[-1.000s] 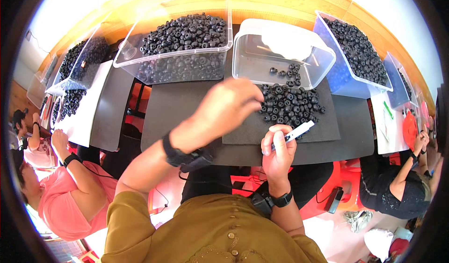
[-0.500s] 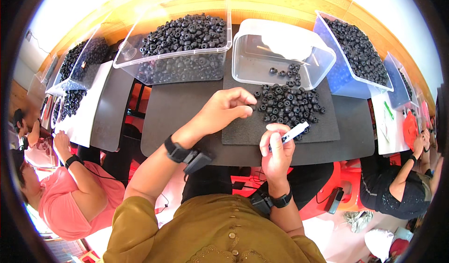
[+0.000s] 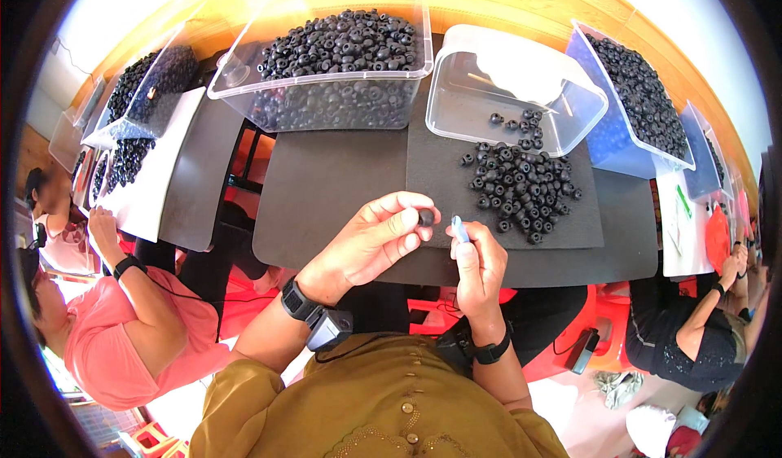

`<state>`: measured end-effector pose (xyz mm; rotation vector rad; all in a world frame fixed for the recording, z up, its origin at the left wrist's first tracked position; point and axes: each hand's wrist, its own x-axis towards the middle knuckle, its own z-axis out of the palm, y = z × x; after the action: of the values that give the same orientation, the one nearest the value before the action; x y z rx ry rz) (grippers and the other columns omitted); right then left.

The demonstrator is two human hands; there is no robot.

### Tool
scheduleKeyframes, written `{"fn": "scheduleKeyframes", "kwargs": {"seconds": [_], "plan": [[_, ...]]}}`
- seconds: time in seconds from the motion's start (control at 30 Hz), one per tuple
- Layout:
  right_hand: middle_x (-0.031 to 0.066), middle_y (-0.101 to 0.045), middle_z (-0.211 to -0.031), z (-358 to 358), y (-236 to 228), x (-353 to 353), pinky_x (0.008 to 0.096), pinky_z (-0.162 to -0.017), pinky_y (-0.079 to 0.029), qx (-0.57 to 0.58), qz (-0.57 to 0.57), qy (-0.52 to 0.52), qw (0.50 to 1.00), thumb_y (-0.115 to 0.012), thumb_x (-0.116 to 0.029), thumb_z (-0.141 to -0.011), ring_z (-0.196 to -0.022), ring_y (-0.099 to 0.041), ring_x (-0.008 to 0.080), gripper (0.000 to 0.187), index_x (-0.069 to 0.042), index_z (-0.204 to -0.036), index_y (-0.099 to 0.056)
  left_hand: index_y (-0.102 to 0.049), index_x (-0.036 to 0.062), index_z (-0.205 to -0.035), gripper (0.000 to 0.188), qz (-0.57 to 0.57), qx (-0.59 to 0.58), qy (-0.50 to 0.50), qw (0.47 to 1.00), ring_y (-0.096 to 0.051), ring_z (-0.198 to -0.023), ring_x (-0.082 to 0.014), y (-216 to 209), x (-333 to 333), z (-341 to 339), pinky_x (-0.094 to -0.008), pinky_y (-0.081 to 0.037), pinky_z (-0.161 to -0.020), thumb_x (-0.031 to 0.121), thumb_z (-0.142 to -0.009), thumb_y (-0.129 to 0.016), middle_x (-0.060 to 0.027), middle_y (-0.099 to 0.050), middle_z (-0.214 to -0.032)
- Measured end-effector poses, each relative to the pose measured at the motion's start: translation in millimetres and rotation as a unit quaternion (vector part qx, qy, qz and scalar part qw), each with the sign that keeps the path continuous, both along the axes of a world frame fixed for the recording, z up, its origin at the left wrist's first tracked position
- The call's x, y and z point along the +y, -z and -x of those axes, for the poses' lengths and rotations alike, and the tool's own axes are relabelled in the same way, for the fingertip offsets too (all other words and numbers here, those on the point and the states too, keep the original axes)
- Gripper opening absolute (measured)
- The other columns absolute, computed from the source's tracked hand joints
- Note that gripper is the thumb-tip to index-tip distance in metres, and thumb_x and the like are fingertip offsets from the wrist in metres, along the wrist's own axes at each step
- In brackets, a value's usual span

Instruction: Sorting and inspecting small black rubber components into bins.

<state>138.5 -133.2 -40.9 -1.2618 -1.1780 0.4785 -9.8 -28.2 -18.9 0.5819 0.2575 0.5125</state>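
Note:
Between the thumb and fingers of my left hand (image 3: 362,246), a small round black part with a hole (image 3: 425,218) is pinched above the table's near edge. My right hand (image 3: 479,272) is closed round a slim white and pale-blue tool (image 3: 460,229); its tip is close to the black part, and whether they touch I cannot tell. Most of the tool is hidden by my fingers. Beyond my hands, a loose pile of similar black parts (image 3: 521,188) lies on a dark square mat (image 3: 444,169).
A clear tub heaped with black parts (image 3: 342,47) stands at the back left. A clear tub on its side (image 3: 590,120) opens toward the pile. Another full tub (image 3: 643,92) is at the right. Co-workers sit at the left (image 3: 122,336) and right (image 3: 676,328).
My left hand has come back from the pile toward me with a black part in its fingers. The tool in my right hand has turned toward that part.

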Motion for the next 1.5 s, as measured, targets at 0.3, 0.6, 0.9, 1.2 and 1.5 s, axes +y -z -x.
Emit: {"fn": "scheduleKeyframes", "kwargs": {"seconds": [0.3,0.6,0.9,1.2,1.5], "plan": [[0.0053,-0.046,-0.064,3.5,-14.4,1.1,0.0272,-0.048,-0.033,-0.069,0.009,-0.011,0.997,-0.060,-0.017,-0.087,-0.051,-0.042,0.0147,0.018,0.000,-0.089,-0.061,-0.054,0.0060,-0.104,0.018,-0.044,-0.019,-0.008,0.999,-0.056,-0.086,-0.0116,2.7,1.6,5.1,-0.0215,-0.048,-0.074,0.014,-0.090,-0.060,-0.0071,-0.056,-0.099],[0.0075,-0.048,-0.062,5.4,-14.6,2.5,0.0304,-0.047,-0.035,-0.116,0.012,-0.009,0.993,-0.063,-0.018,-0.085,-0.049,-0.046,0.0194,0.017,-0.001,-0.088,-0.063,-0.053,0.0084,-0.104,0.018,-0.040,-0.022,-0.011,0.999,-0.055,-0.084,-0.0114,8.5,1.7,7.1,-0.0226,-0.046,-0.074,0.018,-0.090,-0.061,-0.0075,-0.057,-0.097],[0.0077,-0.049,-0.062,6.0,-15.5,2.6,0.0316,-0.047,-0.037,-0.133,0.014,-0.001,0.991,-0.064,-0.017,-0.083,-0.049,-0.048,0.0210,0.016,-0.002,-0.088,-0.063,-0.054,0.0091,-0.104,0.018,-0.043,-0.025,-0.013,0.999,-0.055,-0.086,-0.0120,7.9,1.2,8.8,-0.0230,-0.046,-0.075,0.017,-0.090,-0.061,-0.0076,-0.057,-0.098],[0.0078,-0.049,-0.062,7.7,-13.4,2.9,0.0322,-0.047,-0.037,-0.146,0.015,0.008,0.989,-0.065,-0.017,-0.082,-0.050,-0.049,0.0217,0.016,-0.002,-0.088,-0.064,-0.053,0.0084,-0.103,0.017,-0.032,-0.023,-0.015,0.999,-0.054,-0.085,-0.0117,9.9,0.9,10.6,-0.0231,-0.046,-0.076,0.017,-0.091,-0.060,-0.0071,-0.056,-0.096],[0.0085,-0.049,-0.062,8.4,-14.0,3.1,0.0331,-0.048,-0.038,-0.151,0.013,0.013,0.988,-0.066,-0.015,-0.080,-0.051,-0.050,0.0232,0.015,-0.002,-0.088,-0.063,-0.053,0.0076,-0.103,0.017,-0.030,-0.022,-0.009,0.999,-0.053,-0.084,-0.0112,9.6,2.0,12.0,-0.0231,-0.045,-0.075,0.018,-0.091,-0.060,-0.0072,-0.056,-0.096]]}}
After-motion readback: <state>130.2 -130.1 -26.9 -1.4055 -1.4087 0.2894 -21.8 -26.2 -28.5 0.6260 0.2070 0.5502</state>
